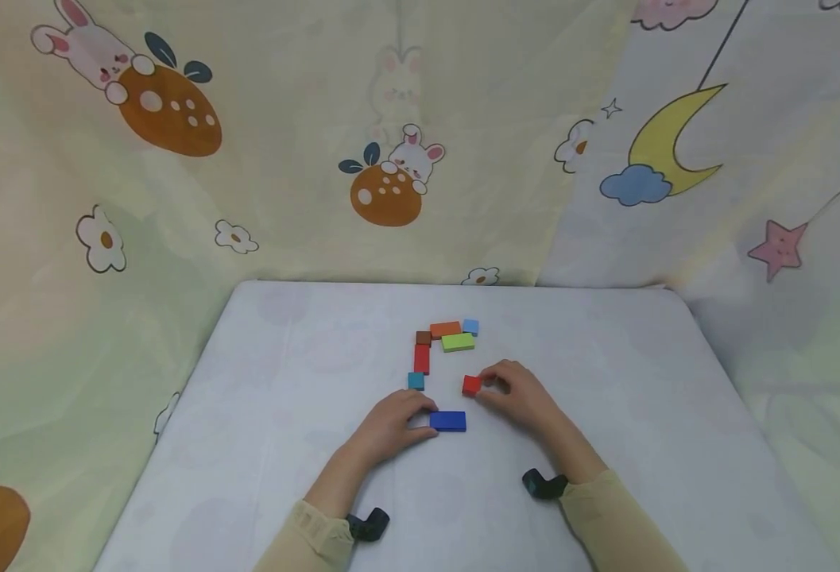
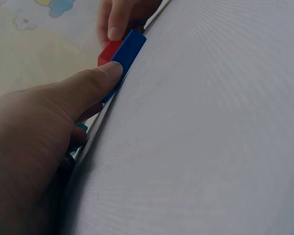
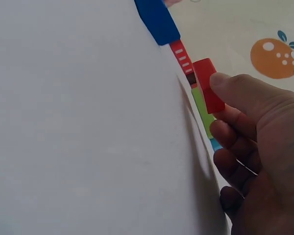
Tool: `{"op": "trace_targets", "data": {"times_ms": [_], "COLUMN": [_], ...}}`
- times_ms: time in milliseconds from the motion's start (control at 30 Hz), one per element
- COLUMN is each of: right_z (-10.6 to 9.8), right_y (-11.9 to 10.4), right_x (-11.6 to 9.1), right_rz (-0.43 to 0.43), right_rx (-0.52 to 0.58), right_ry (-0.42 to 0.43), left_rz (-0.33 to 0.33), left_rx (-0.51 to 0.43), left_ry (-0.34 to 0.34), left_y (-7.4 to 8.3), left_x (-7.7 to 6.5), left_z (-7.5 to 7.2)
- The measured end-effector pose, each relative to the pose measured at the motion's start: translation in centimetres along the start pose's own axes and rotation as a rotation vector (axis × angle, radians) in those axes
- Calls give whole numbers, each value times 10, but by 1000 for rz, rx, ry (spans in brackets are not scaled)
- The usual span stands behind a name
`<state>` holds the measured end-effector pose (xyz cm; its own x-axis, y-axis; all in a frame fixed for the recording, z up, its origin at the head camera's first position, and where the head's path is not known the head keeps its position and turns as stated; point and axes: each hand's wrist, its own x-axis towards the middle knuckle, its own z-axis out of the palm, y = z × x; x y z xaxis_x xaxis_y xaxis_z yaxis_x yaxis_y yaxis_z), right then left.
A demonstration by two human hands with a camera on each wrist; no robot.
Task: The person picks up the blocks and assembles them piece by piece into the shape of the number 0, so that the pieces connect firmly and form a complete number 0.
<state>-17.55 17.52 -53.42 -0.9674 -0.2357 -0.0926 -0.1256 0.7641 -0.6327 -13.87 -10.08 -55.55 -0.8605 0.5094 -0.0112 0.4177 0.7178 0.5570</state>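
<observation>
Near the middle of the table, my left hand (image 1: 393,425) pinches the left end of a dark blue rectangular block (image 1: 448,422) between thumb and fingers. In the left wrist view, the thumb presses on the long face of that blue block (image 2: 130,48). My right hand (image 1: 525,397) holds a small red block (image 1: 471,385) by its right side, above and slightly right of the blue one. The right wrist view shows the thumb on the red block (image 3: 208,87), with the fingers curled behind it. Whether the red block touches the table cannot be told.
Beyond the hands runs a bent line of blocks: a teal cube (image 1: 416,380), a red block (image 1: 422,360), a brown cube (image 1: 423,338) and an orange block (image 1: 445,329). A light blue cube (image 1: 470,326) and a lime green block (image 1: 458,342) adjoin it. Patterned cloth (image 1: 284,159) surrounds the white table (image 1: 605,342).
</observation>
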Motion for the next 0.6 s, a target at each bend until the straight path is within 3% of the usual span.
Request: {"op": "trace_targets", "data": {"times_ms": [233,600], "right_z": [4,13], "right_y": [3,6], "right_x": [-24,-28], "right_rz": [-29,-113], "right_rx": [-15,-96], "right_ry": [22,54], "left_rz": [8,-1], "left_rx": [9,11], "left_ry": [9,4], "left_y": [0,0], "left_x": [0,-1], "left_z": [0,0]}}
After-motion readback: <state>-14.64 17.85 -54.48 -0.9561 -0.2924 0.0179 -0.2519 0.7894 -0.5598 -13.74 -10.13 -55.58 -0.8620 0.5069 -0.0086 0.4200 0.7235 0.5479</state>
